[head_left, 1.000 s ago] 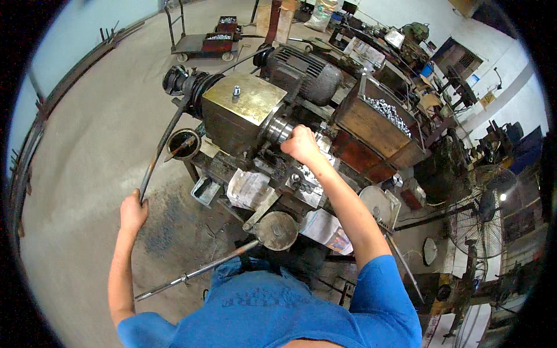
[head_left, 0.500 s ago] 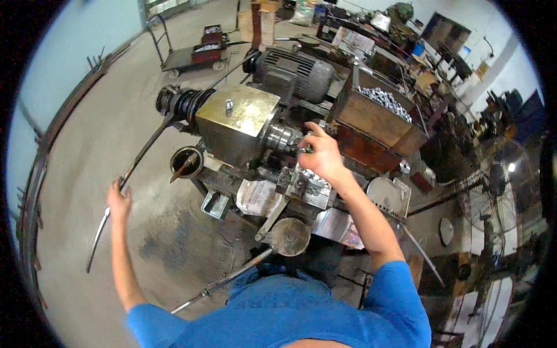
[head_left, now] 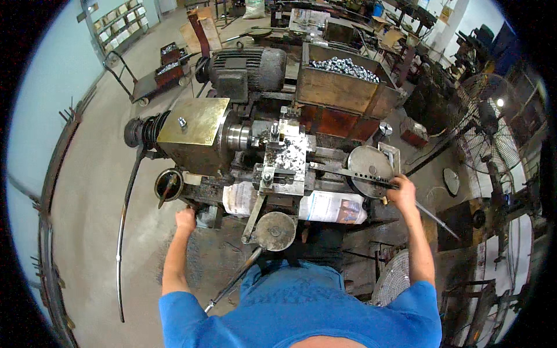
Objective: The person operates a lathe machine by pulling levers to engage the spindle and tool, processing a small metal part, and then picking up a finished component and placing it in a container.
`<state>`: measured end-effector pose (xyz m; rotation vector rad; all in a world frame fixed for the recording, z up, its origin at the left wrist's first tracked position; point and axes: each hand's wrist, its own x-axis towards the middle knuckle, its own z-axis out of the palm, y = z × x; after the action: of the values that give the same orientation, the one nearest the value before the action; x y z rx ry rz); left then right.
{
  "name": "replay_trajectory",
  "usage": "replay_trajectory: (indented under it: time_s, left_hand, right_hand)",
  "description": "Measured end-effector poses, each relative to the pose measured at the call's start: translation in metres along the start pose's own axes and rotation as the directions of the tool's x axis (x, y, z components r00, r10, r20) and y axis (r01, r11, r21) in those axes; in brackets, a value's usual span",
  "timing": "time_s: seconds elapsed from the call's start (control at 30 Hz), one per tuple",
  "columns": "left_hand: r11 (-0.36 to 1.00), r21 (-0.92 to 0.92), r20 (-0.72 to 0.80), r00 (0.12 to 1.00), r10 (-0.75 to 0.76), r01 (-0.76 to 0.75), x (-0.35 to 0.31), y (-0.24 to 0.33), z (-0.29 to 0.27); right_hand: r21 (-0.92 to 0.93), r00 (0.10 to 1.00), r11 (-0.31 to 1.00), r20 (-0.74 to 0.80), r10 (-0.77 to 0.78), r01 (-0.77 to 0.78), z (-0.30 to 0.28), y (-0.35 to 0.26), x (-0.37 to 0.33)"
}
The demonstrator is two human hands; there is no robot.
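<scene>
A small bench lathe stands before me, with a boxy headstock point(head_left: 194, 124), a round steel chuck point(head_left: 237, 137) and a cross slide point(head_left: 287, 156) strewn with metal chips. My right hand point(head_left: 401, 192) is closed around the dark end of a flat lever with holes point(head_left: 354, 173), at the right of the slide. At the lathe's front left, my left hand point(head_left: 185, 220) is curled closed beside a small tray point(head_left: 206, 217); whatever it may hold is hidden. A long lever rod point(head_left: 123, 232) hangs from the headstock's left end, apart from my left hand.
Behind the lathe are an electric motor point(head_left: 246, 69) and a wooden box point(head_left: 342, 90) heaped with small shiny metal parts. A round pot point(head_left: 169, 185) sits at the left front. A round metal plate point(head_left: 270, 232) juts toward me. Further right stands a fan point(head_left: 487, 124).
My left hand has let go of the long rod and moved right to the lathe's front. My right hand has gone from the chuck to the flat lever. The view has shifted too.
</scene>
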<state>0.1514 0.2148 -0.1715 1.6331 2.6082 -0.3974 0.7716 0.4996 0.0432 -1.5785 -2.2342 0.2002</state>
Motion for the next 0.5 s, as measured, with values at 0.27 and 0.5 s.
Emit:
replay_trajectory:
  time_s: [0.27,0.5]
  left_hand:
    - [0.835,-0.41,0.147,0.93,-0.336,0.366,-0.071,-0.032,0.029]
    - [0.6,-0.537,0.576,0.778,-0.253,0.593,-0.163,-0.07,0.088]
  right_hand:
    - [-0.545,0.862,0.689,-0.141,0.486,-0.478,0.018,0.241,-0.086]
    - [-0.448,0.837,0.726,-0.106,0.537,-0.522,0.026,0.13,-0.186]
